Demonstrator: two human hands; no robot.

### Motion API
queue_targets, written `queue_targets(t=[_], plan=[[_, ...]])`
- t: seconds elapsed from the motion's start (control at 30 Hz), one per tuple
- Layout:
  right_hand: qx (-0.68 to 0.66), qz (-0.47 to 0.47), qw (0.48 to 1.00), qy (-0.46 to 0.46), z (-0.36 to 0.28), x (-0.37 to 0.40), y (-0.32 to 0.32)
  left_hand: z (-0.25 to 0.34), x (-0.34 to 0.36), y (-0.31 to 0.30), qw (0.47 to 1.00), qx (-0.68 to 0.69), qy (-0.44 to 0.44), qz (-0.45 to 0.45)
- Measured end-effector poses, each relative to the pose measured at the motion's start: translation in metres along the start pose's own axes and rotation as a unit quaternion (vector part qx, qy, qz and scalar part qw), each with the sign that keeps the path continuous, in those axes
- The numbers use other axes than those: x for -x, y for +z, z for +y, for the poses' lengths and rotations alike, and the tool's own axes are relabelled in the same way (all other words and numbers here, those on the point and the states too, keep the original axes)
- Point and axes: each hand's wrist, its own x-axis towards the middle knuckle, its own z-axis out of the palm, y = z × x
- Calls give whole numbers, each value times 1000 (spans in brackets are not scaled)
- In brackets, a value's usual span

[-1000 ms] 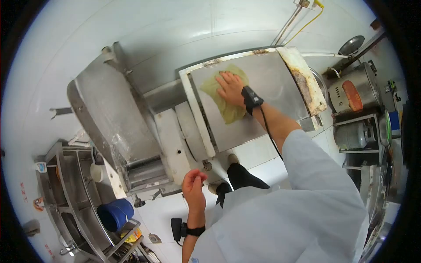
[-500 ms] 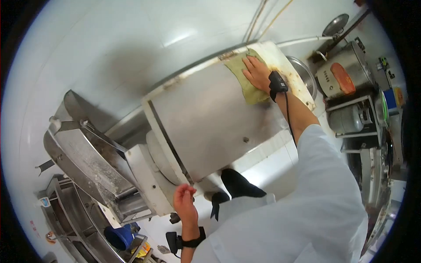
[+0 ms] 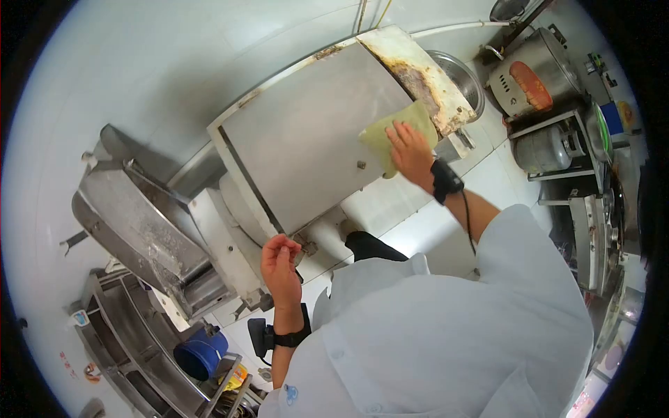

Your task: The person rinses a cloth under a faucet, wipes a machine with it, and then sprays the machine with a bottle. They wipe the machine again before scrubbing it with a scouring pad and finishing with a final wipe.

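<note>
My right hand (image 3: 411, 157) lies with fingers spread on a yellow-green cloth (image 3: 378, 141), pressing it on the near right part of a flat metal panel (image 3: 300, 125). The cloth reaches over the panel's right edge, beside a rusty white end piece (image 3: 432, 87). Near the panel's lower left corner, my left hand (image 3: 281, 268) is raised with its fingers curled together; whether anything small is between them is hidden. A small knob (image 3: 361, 165) sits on the panel near its front edge.
Left of the panel stands a machine with a metal trough (image 3: 143, 226). A blue bucket (image 3: 201, 354) is at the lower left, near metal shelving (image 3: 132, 327). On the right are a large steel pot (image 3: 536, 76), a gas cylinder (image 3: 542, 150) and a metal basin (image 3: 456, 76).
My right hand and the cloth have moved from the far right corner toward the panel's near edge, uncovering the rusty end piece. The camera view has shifted. My left hand stays curled.
</note>
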Motion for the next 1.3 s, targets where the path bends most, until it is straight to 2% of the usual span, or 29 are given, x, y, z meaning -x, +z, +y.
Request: queue_targets(t=[0.17,0.27,0.37,0.43,0.5,0.53,0.63,0.67,0.73,0.83,0.87,1.03,1.1,1.17,1.2,1.3], plan=[[-22,39,999,22,-78,28,9,4,33,-24,1000,18,-3,19],[-50,77,990,110,-112,33,16,7,50,-32,1000,20,13,7],[-85,68,985,137,-127,42,16,8,61,-37,1000,26,9,8],[-82,68,987,123,-128,47,12,8,63,-38,999,36,10,-9],[-55,-32,997,43,-116,54,-1,10,64,-37,999,36,18,-15],[-45,-132,990,28,-104,43,-23,12,66,-38,999,32,18,-20],[-8,-24,999,48,-61,37,-15,21,64,-38,998,38,45,-34],[-11,-22,999,45,-55,31,-14,23,62,-37,998,38,49,-32],[9,-53,998,-46,-51,26,-16,25,64,-35,999,20,43,-26],[7,-40,996,-73,-62,24,-13,19,59,-34,998,31,32,-33],[-13,-69,994,-79,-59,25,-18,19,59,-32,998,32,33,-32],[-32,-59,997,-29,-81,43,-22,29,52,-37,998,23,65,-7],[-117,-175,977,-6,-107,35,-26,25,48,-39,998,28,61,0],[-123,-57,983,-126,-129,38,-9,24,45,-39,998,30,57,8],[-103,-26,981,-161,-140,34,-2,23,44,-37,998,29,47,4],[-151,-37,980,-123,-149,6,13,25,39,-33,999,24,39,5]])
